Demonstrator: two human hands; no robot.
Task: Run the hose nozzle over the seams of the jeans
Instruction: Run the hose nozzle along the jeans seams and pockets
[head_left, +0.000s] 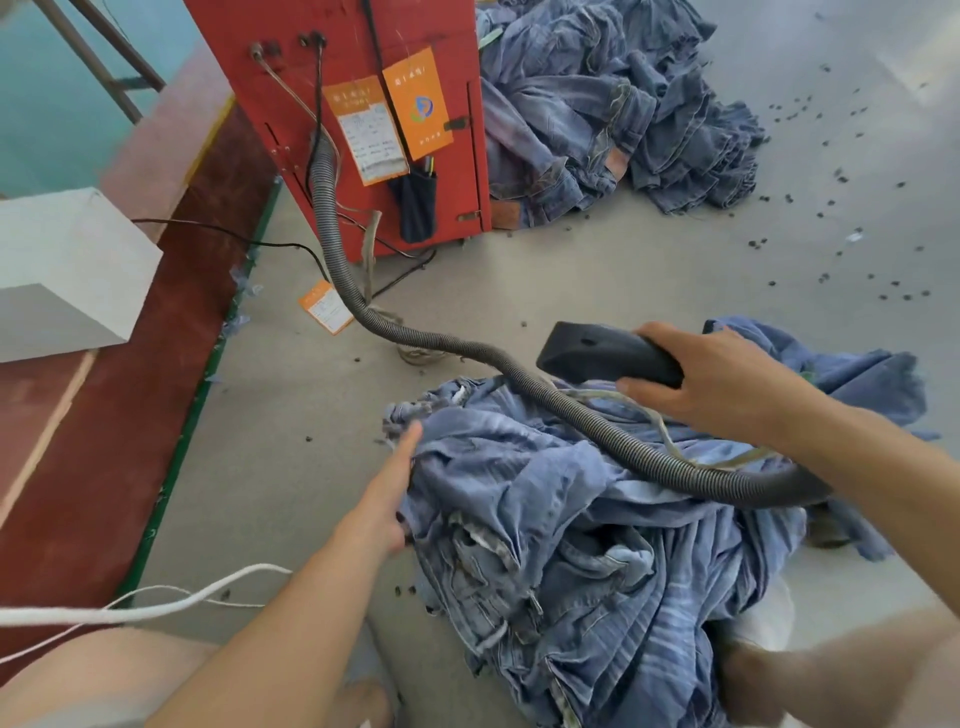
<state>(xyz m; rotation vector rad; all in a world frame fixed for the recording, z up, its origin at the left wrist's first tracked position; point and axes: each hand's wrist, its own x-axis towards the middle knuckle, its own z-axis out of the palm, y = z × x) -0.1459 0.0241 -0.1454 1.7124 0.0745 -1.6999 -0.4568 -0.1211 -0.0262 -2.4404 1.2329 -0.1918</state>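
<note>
- Right hand: fingers clenched around one black plastic hose nozzle, held above the near heap of blue denim jeans on the grey floor.
- Left hand: fingers extended flat, tucked against that heap's left edge, gripping nothing.
- One grey ribbed hose ran to one red cabinet.
- Two jeans heaps total; second heap behind cabinet.

Faded blue jeans, black nozzle

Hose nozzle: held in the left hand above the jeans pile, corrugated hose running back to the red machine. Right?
Not quite. The head view shows the hose nozzle in the right hand; the left hand rests against the jeans pile. The rest holds: the corrugated hose runs back to the red machine.
</note>
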